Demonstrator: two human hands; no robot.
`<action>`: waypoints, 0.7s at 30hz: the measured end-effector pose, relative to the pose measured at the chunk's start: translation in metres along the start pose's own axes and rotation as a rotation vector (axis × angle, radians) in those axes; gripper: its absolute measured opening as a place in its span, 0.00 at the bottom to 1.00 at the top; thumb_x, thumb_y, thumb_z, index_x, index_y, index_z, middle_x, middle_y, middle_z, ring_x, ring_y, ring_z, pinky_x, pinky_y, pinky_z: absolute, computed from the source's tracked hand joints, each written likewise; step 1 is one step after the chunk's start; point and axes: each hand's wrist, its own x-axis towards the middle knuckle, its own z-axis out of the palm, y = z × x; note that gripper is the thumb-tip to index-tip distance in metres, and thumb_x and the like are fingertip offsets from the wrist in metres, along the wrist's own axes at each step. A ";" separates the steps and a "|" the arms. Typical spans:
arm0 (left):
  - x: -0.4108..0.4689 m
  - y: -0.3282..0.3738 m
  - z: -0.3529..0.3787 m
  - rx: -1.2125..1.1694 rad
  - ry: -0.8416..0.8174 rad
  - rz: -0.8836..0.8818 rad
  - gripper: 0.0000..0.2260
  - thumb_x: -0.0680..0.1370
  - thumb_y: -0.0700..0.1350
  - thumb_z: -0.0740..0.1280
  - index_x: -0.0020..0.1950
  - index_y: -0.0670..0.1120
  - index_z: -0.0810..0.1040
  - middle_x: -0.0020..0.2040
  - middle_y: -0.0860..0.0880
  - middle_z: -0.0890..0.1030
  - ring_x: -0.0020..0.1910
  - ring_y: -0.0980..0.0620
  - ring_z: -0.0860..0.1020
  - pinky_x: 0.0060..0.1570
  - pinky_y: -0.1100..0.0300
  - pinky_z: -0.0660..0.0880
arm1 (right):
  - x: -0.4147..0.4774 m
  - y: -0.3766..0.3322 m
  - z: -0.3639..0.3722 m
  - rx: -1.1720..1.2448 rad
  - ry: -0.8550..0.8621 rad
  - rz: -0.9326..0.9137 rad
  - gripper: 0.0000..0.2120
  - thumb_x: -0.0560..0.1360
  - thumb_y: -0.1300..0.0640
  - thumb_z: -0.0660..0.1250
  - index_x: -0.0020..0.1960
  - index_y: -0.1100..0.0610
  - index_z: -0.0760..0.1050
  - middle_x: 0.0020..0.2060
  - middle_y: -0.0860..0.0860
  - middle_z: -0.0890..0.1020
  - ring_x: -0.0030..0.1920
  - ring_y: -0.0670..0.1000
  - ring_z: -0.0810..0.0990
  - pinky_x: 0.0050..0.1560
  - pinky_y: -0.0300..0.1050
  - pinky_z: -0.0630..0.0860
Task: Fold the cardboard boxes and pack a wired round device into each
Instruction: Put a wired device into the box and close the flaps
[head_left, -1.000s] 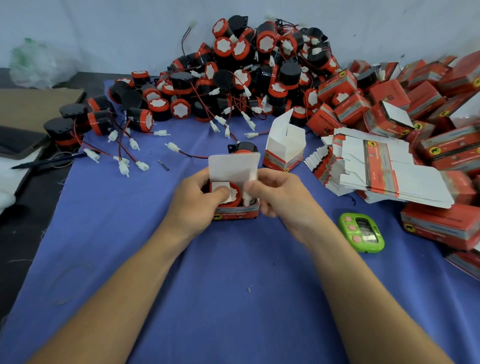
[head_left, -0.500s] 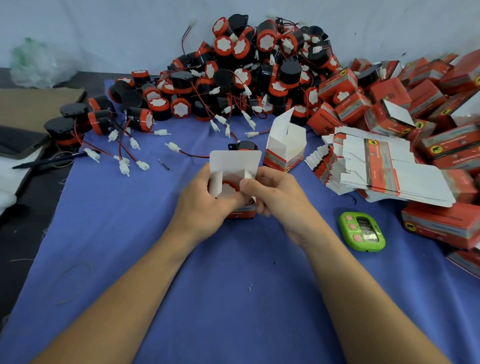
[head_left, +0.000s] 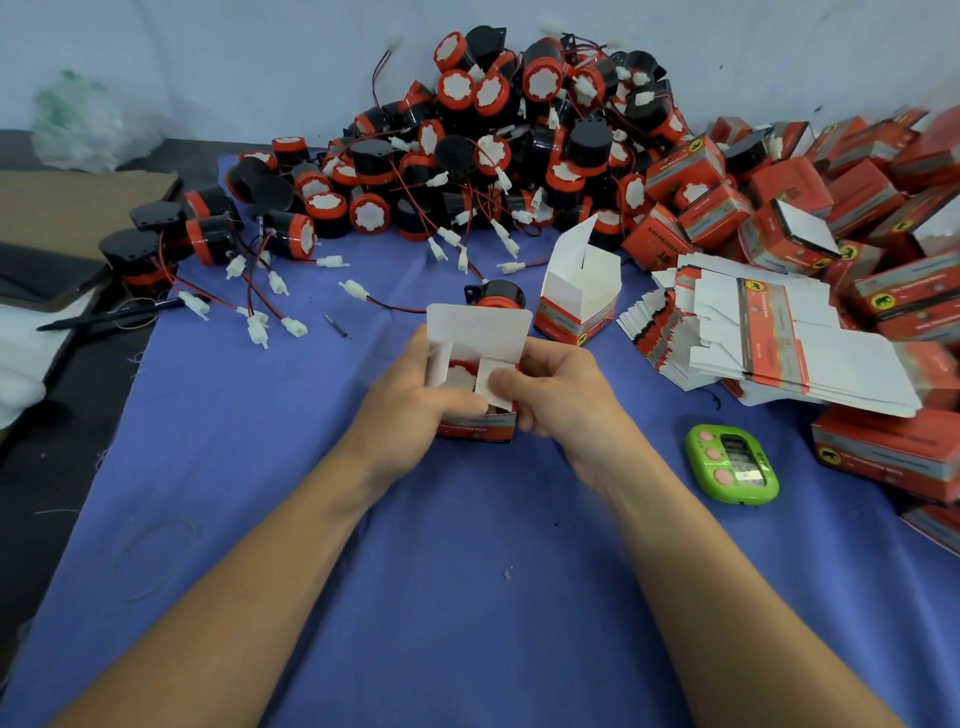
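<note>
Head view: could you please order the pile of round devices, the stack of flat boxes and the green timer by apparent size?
1. pile of round devices
2. stack of flat boxes
3. green timer, clearly smallest although nearest the camera

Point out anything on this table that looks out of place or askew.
The stack of flat white-and-red cardboard cartons at right lies fanned and slanted, not squared. A small dark pin-like piece lies loose on the blue cloth near the white plug connectors. A lime-green plastic timer sits among the packing goods.
</note>
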 end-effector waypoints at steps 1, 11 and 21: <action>-0.001 0.002 -0.002 -0.063 -0.039 0.015 0.26 0.68 0.46 0.68 0.66 0.58 0.78 0.58 0.55 0.86 0.58 0.53 0.83 0.59 0.52 0.80 | 0.000 -0.001 0.000 0.004 0.009 0.010 0.15 0.77 0.67 0.67 0.58 0.53 0.84 0.35 0.43 0.85 0.25 0.40 0.74 0.26 0.34 0.69; 0.008 0.002 -0.009 -0.055 0.006 0.088 0.20 0.80 0.29 0.66 0.52 0.53 0.87 0.50 0.55 0.88 0.51 0.55 0.86 0.45 0.67 0.79 | 0.002 0.001 -0.002 0.146 -0.019 -0.058 0.19 0.75 0.73 0.68 0.44 0.51 0.89 0.49 0.48 0.88 0.51 0.48 0.86 0.42 0.36 0.80; 0.005 0.004 -0.036 -0.096 -0.220 0.004 0.22 0.67 0.38 0.62 0.54 0.47 0.89 0.67 0.53 0.82 0.66 0.56 0.79 0.64 0.60 0.77 | -0.008 -0.013 -0.036 -0.282 -0.319 -0.098 0.15 0.76 0.64 0.70 0.53 0.46 0.87 0.61 0.37 0.79 0.67 0.30 0.71 0.59 0.34 0.77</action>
